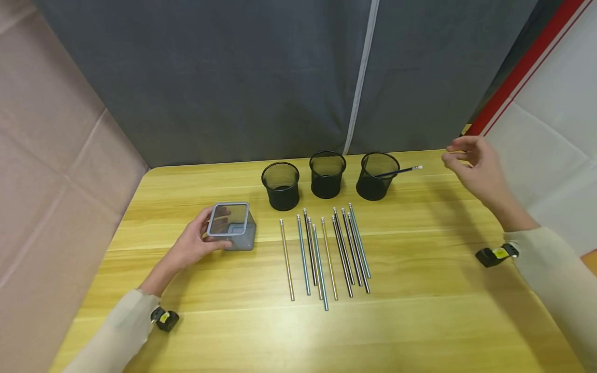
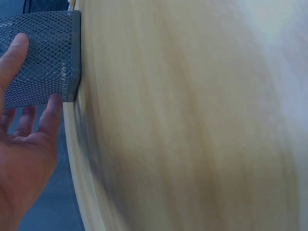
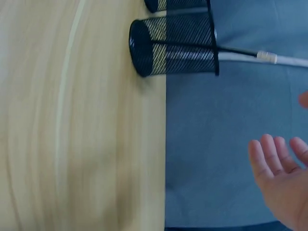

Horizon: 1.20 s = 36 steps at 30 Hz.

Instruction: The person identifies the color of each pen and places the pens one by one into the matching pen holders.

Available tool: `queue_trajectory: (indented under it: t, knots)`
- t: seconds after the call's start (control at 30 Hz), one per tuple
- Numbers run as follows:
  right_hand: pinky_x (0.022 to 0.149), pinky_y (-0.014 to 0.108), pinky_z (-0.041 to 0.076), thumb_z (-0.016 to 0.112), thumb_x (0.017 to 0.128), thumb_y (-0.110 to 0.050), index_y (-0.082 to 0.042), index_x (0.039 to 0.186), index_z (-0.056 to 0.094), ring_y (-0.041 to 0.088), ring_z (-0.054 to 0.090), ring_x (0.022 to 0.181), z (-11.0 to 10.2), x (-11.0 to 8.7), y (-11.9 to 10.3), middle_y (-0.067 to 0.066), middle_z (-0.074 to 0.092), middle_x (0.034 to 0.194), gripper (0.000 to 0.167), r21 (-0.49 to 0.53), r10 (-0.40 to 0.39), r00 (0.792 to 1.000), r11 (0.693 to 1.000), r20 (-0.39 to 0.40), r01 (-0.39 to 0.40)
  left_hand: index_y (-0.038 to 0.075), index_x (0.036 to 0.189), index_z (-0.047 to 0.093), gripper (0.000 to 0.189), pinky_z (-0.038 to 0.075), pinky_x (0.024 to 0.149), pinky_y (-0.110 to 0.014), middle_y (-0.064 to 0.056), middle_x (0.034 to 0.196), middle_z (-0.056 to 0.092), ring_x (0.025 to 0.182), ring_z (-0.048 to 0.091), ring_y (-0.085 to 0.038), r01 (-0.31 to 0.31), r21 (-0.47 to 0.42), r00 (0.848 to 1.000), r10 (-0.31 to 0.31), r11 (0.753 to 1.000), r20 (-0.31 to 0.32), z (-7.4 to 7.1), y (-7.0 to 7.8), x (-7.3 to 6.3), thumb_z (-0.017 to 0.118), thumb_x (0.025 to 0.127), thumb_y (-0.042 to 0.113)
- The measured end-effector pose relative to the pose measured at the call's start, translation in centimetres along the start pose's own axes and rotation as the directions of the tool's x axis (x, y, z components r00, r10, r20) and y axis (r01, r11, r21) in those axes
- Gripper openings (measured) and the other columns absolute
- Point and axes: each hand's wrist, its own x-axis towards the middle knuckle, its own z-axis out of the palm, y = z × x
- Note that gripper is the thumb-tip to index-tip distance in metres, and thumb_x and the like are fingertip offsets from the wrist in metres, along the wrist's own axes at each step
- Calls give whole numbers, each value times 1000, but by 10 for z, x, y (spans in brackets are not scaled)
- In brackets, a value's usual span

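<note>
On the left of the table, my left hand [image 1: 195, 239] holds a grey square mesh pen holder [image 1: 240, 239], thumb along the near side and fingers round the back. The left wrist view shows the thumb against the mesh wall [image 2: 48, 57]. My right hand [image 1: 480, 168] is raised in the air at the right, fingers loosely bent and holding nothing. Left of it stands a round black mesh pen holder [image 1: 371, 187] with one dark pencil [image 1: 404, 170] leaning in it, eraser end sticking out. In the right wrist view, the hand [image 3: 284, 178] is apart from that holder.
Two more round black mesh holders, the left one [image 1: 283, 198] and the middle one [image 1: 326, 185], stand along the back. Several gold, blue and dark pencils [image 1: 328, 259] lie side by side mid-table [image 1: 410, 321]. A grey curtain [image 1: 233, 103] hangs behind the back edge.
</note>
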Motion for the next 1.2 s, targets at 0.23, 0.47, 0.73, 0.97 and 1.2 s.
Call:
queue_trajectory:
  t: [0.23,0.47,0.73,0.97,1.2]
  knots:
    - [70,14,55,63,100,-14,-8,123,49,-2,65,83,-11,-7,16,-2,58,107,28,-87,164,986,983,26,-161,1,147,41,84,51,93,-22,-21,146,47,134,45,-40,4,5,1000,-4,1000,-1,2,0,0,86,77,-7]
    - [68,17,56,63,102,-19,9,134,42,-4,64,82,-8,-17,29,14,59,117,47,-205,224,956,961,191,-184,1,147,41,84,52,94,-24,-20,146,48,132,45,-41,1,-12,1000,-1,1000,2,2,-1,0,86,77,-7]
    - [72,21,56,64,102,-23,11,139,40,24,65,102,16,-24,33,30,53,128,56,-270,288,906,940,310,-207,1,148,40,84,52,94,-25,-21,146,47,132,45,-41,-2,-20,1000,2,1000,3,2,-1,0,85,78,-8]
    - [79,27,58,63,102,-22,11,139,40,43,61,112,42,-27,25,28,55,128,54,-247,304,874,943,379,-222,2,148,40,84,52,93,-25,-20,147,47,133,45,-42,5,-19,1000,-5,1000,6,2,-2,-1,85,78,-8]
    - [78,36,60,67,99,-22,12,134,45,36,66,102,62,-26,17,26,58,119,53,-244,268,878,953,396,-181,3,148,40,84,52,93,-24,-19,147,47,133,46,-40,6,-5,1000,-6,1000,3,2,-2,0,86,78,-6]
